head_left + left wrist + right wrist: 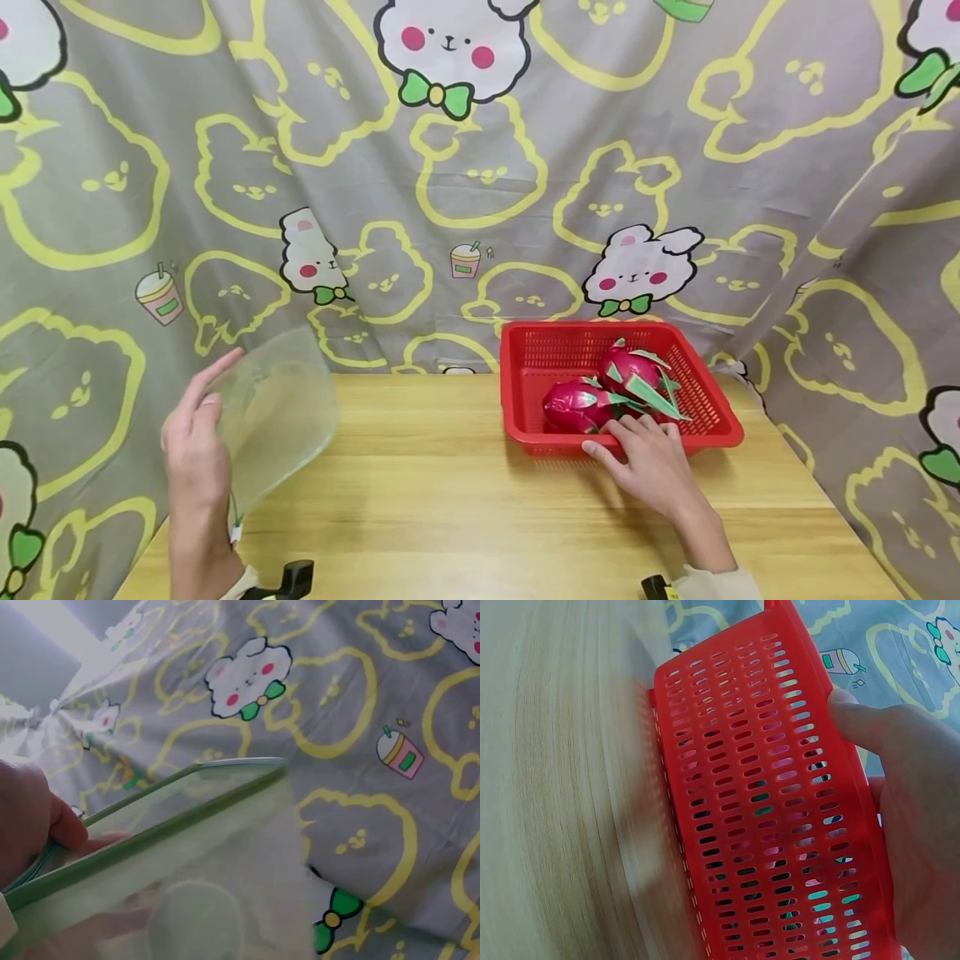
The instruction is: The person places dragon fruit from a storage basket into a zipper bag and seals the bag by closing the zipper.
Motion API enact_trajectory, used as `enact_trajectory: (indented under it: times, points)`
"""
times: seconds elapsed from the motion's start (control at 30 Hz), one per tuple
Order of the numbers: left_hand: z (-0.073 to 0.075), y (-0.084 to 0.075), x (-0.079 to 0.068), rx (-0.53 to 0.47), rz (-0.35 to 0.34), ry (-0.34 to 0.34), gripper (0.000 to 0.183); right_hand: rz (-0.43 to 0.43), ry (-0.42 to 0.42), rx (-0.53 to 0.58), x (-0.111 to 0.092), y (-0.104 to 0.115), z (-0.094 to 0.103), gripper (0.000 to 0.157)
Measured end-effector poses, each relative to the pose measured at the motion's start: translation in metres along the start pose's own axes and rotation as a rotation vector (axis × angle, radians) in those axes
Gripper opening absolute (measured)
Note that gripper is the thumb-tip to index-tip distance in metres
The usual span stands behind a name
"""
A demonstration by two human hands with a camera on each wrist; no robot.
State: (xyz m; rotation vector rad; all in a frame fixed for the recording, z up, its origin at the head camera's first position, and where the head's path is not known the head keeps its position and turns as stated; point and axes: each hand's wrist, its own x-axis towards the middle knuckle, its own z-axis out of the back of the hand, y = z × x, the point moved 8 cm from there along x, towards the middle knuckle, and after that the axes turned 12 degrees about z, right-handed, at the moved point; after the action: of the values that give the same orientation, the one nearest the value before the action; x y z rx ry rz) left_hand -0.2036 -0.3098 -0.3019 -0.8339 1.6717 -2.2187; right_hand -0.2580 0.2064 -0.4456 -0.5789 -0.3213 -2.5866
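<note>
On the left of the head view, my left hand (197,454) holds a translucent pale green zip bag (288,400) up over the table. The left wrist view shows the bag's green-edged mouth (180,825) parted, with fingers (66,825) at its near end and partly inside it. My right hand (648,462) grips the front rim of a red plastic basket (517,433), fingers over the edge. Its thumb (862,724) lies along the rim in the right wrist view. Inside the basket are two shiny dragon fruits, one in front (573,404) and one behind (630,367), with green leaf tips.
The basket stands at the back right of a wooden table (420,483). A grey curtain (465,192) with yellow outlines and white bear and bunny prints hangs behind the table and along both sides.
</note>
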Motion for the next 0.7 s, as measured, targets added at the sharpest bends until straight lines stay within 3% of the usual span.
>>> enact_trajectory:
  times: [0.17,0.33,0.43,0.53,0.7]
  points:
    - [-0.023,0.005,0.0,0.067,-0.016,0.128,0.048,-0.001,-0.006,0.003,0.0,0.001,0.0,0.052]
    - [-0.044,0.004,-0.002,0.215,-0.149,0.251,0.046,-0.008,-0.001,0.003,0.001,0.001,0.001,0.054]
    - [-0.053,0.004,-0.005,0.238,-0.205,0.297,0.045,-0.015,0.016,0.012,0.001,0.0,0.001,0.055]
    - [-0.057,0.006,-0.006,0.234,-0.192,0.278,0.045,-0.024,0.032,0.051,0.002,-0.001,0.002,0.051]
    - [-0.061,0.009,-0.005,0.206,-0.124,0.176,0.045,-0.028,0.041,0.151,0.005,-0.002,0.006,0.035]
